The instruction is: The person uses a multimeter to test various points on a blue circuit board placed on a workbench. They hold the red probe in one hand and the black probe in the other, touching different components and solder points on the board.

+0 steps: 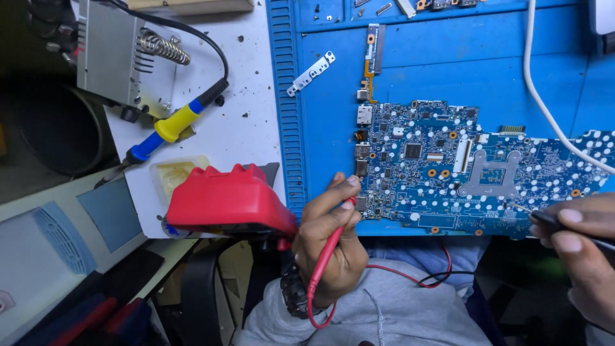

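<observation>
Low in the middle of the frame, the left hand (330, 240) pinches a red probe (328, 247) between thumb and fingers, its tip at the left edge of the blue circuit board (448, 166). At the lower right, the right hand (580, 247) grips a black probe (544, 218), fingers curled close; its tip seems to touch the board's lower edge. A red meter (227, 198) sits at centre left, beside a yellow-and-blue soldering iron (170, 128).

Left hand (330, 240) pinches red probe (327, 253), right hand (586, 247) black probe (564, 224), on circuit board (448, 166).
</observation>
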